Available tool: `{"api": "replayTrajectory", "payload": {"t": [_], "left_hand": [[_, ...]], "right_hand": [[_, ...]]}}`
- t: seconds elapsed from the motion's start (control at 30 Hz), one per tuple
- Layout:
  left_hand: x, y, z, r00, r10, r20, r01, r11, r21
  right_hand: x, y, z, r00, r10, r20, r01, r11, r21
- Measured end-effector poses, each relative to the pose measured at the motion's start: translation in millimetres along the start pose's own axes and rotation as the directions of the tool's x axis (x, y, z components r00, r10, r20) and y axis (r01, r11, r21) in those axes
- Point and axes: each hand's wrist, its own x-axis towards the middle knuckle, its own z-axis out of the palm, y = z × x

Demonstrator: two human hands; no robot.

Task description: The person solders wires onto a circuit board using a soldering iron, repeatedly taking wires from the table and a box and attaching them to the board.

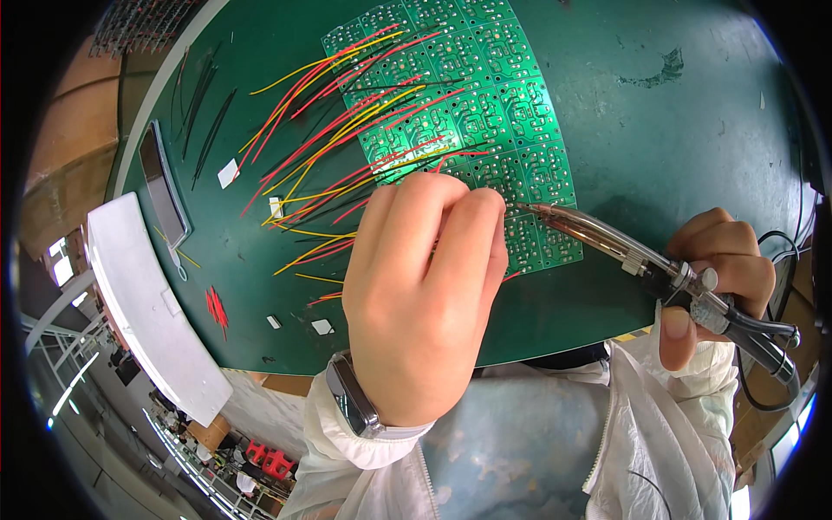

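A green panel of circuit boards [533,104] lies on the table, dotted with solder joints. Red, yellow and black wires [347,121] run across its left part and trail off to the left. My left hand [425,286] is over the lower part of the panel, fingers pinched together; whatever they hold is hidden behind them. In my right hand [724,269] is a soldering iron [598,234] with a metal tube and clamp along it. Its tip rests at or just above the panel, close beside my left fingertips; contact cannot be made out.
Loose black wires [212,130] lie at the far left, short red pieces [217,312] nearer. A phone-like dark slab [165,186] sits by the left edge, beside a white curved panel [147,295]. Small white scraps [228,173] dot the table. Black cables [784,251] hang at right.
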Motion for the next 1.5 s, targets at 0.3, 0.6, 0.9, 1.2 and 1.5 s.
{"api": "replayTrajectory", "payload": {"t": [0.3, 0.6, 0.9, 1.2, 1.5], "left_hand": [[-2, 2, -3, 0.999, -0.049, 0.017, 0.049, 0.999, 0.019], [-26, 3, -12, 0.999, -0.048, -0.005, 0.048, 0.979, 0.198], [17, -41, -37, 0.947, -0.070, -0.315, 0.121, 0.982, 0.147], [57, -153, -72, 0.951, -0.247, -0.188, 0.291, 0.921, 0.260], [50, -162, -66, 0.961, -0.033, -0.275, 0.161, 0.873, 0.460]], "right_hand": [[0, 0, -1, 1.000, 0.026, -0.003, -0.026, 1.000, -0.003], [-3, 9, -12, 0.975, -0.137, -0.173, 0.114, 0.984, -0.139], [-6, 12, -4, 0.965, -0.065, -0.254, 0.001, 0.969, -0.246], [4, 6, 3, 0.970, -0.035, -0.240, -0.031, 0.964, -0.265], [1, 9, 1, 0.968, -0.022, -0.251, -0.050, 0.960, -0.276]]}}
